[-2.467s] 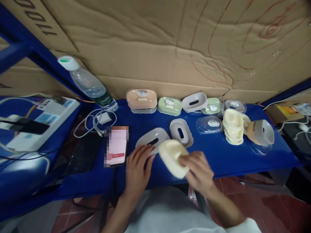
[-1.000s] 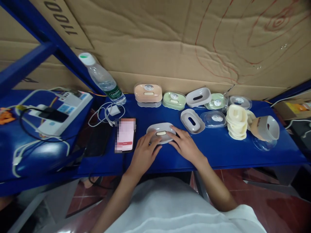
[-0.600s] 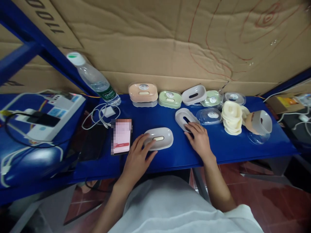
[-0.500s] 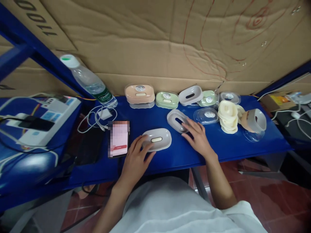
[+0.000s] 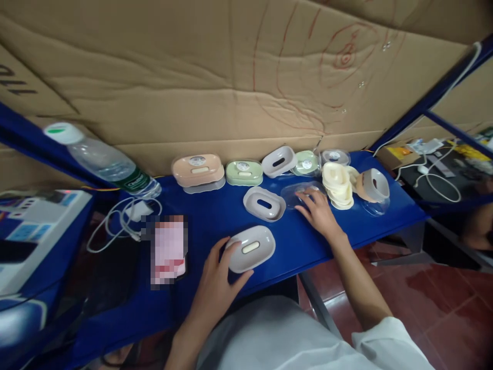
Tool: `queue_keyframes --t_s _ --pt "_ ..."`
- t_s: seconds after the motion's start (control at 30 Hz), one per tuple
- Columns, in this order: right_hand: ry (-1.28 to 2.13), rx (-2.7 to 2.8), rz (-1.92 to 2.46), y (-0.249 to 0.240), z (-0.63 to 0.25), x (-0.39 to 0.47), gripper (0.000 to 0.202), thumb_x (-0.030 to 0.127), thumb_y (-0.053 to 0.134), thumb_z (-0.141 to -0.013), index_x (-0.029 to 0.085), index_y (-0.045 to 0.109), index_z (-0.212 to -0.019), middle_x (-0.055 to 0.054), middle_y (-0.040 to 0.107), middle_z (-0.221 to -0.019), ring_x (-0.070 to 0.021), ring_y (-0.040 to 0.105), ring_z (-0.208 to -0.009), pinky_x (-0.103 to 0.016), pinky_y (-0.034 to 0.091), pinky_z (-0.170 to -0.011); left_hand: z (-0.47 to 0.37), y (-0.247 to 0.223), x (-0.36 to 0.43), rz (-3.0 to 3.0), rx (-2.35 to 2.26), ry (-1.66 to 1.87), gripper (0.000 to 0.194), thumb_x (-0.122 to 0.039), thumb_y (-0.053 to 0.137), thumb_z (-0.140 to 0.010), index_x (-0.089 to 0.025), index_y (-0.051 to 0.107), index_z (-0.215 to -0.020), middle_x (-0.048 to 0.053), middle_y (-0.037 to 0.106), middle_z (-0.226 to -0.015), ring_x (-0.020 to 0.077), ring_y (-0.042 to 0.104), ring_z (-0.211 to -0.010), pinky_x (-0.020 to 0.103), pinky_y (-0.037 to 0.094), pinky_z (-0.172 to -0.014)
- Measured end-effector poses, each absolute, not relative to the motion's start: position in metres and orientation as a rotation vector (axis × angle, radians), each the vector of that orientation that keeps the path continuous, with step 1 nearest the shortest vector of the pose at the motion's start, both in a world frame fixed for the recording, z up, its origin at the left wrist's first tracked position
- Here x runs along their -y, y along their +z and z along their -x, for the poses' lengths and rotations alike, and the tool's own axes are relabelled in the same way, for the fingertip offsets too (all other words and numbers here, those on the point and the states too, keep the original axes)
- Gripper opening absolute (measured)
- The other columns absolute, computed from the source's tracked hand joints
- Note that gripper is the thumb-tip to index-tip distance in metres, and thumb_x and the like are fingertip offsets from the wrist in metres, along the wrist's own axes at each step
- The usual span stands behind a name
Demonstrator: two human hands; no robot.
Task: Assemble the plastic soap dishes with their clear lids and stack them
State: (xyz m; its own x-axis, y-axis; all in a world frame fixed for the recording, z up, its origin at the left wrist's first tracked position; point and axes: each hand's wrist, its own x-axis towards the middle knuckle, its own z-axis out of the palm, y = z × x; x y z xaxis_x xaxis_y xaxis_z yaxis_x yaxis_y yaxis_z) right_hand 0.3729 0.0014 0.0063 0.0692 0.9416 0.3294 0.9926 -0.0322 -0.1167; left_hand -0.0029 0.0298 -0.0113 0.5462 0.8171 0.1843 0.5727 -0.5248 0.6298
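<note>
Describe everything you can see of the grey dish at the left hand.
The grey dish is a shallow, rounded oval, glossy and plastic-looking, with a cream piece showing in its central slot. It sits hollow side up on the blue table, right of the phone. The left hand laps fingers over its left rim, hiding part.

1. One head-worn camera looks forward and down from above the wearer's pale shirt (image 5: 265, 334), close to the blue tabletop (image 5: 215, 210).
2. It faces the cardboard wall (image 5: 173, 92) along the tabletop's far edge.
3. Tipped view: the near edge climbs toward the right corner.
</note>
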Motion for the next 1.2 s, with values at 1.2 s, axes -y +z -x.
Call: queue_keyframes --t_s 1.2 --pt "0.157 1.895 1.322 -0.033 -0.25 0.065 0.046 0.045 0.052 -0.109 0.032 0.06 -0.153 -0.009 0.049 -0.165 -0.0321 0.031 -0.163 -0.06 0.033 -0.131 -0.01 -0.035 -0.032 -2.25 -0.885 0.816 0.096 -0.046 0.085 -0.085 -0.025 0.035 -0.164 0.015 0.046 -0.168 0.0351 0.045 -0.155 0.053 0.037 -0.127"
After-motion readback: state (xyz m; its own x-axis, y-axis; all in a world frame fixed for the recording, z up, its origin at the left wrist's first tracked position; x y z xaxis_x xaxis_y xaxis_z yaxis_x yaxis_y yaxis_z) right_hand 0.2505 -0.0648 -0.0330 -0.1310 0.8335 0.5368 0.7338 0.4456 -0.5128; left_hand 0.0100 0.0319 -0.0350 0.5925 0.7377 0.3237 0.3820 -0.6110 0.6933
